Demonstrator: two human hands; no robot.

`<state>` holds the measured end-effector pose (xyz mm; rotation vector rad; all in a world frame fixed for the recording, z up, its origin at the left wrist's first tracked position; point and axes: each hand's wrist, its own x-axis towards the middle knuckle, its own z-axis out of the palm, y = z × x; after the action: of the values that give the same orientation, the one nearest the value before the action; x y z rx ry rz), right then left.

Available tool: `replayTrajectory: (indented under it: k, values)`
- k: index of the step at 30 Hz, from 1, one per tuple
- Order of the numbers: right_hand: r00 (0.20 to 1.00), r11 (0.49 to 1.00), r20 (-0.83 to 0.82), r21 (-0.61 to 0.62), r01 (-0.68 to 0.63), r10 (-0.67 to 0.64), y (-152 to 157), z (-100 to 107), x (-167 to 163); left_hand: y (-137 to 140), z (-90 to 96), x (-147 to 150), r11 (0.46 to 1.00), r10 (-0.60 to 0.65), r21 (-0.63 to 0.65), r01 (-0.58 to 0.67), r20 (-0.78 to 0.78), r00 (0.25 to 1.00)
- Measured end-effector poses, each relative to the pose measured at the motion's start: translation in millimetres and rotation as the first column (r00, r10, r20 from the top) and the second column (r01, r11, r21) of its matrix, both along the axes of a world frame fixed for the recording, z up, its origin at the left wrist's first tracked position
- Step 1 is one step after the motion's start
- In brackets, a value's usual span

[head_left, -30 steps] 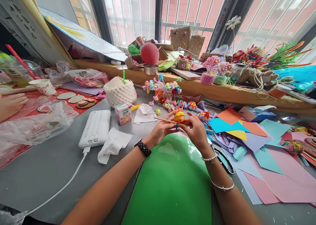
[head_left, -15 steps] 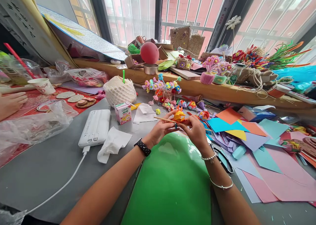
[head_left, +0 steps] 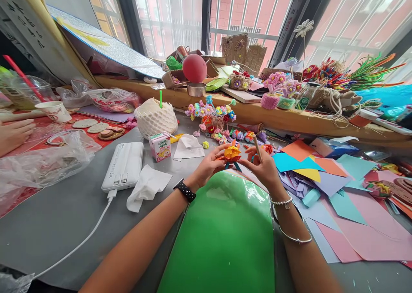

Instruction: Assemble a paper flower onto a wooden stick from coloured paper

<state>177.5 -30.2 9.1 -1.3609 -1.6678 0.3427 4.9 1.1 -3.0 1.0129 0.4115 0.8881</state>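
Note:
An orange and yellow folded-paper flower (head_left: 232,152) with blue-green paper at its base is held in the fingers of my left hand (head_left: 207,167), above the far end of a green board (head_left: 222,233). Close beside the flower, my right hand (head_left: 265,169) grips a thin wooden stick (head_left: 257,148) that now stands steeply upward between the fingers. The right fingertips are near the flower's right side; whether they touch it I cannot tell. More folded-paper flowers (head_left: 248,136) lie behind my hands.
Coloured paper sheets (head_left: 363,228) spread over the table on the right. To the left are a white power bank (head_left: 123,166) with a cable, crumpled tissue (head_left: 149,185), a small drink carton (head_left: 160,147) and a foam-wrapped coconut (head_left: 156,118). Another person's hand (head_left: 16,134) rests at far left.
The stick has swung from lying level across the flower to steeply upright in my right hand. That hand has moved right, away from the flower, which shows more fully in my left.

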Motion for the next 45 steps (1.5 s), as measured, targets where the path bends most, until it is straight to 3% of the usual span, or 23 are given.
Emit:
replayTrajectory:
  k: [6, 13, 22, 33, 45]
  values:
    - [0.979, 0.975, -0.055, -0.095, -0.199, 0.194, -1.5, 1.7, -5.5, 1.0, 0.5, -2.2, 0.989, -0.029, 0.142, 0.044, -0.104, 0.994]
    - [0.979, 0.976, -0.036, -0.085, -0.202, 0.200, -4.1, 1.3, -4.7, 6.6, -2.0, -4.5, 0.946, 0.027, 0.320, 0.046, -0.220, 0.975]
    - [0.975, 0.971, -0.052, -0.093, -0.221, 0.217, -3.9, 1.6, -6.4, 8.0, -4.6, -6.0, 0.913, 0.066, 0.406, 0.038, -0.238, 0.969]
    - [0.979, 0.979, -0.081, -0.070, -0.193, 0.187, -2.0, -2.2, -5.4, 4.6, -2.1, -4.5, 0.921, 0.141, 0.388, -0.036, -0.245, 0.959]
    - [0.986, 0.985, -0.010, -0.043, -0.168, 0.168, -0.8, -3.5, -5.3, 7.4, -6.0, -4.3, 0.925, 0.141, 0.377, -0.038, -0.249, 0.958]
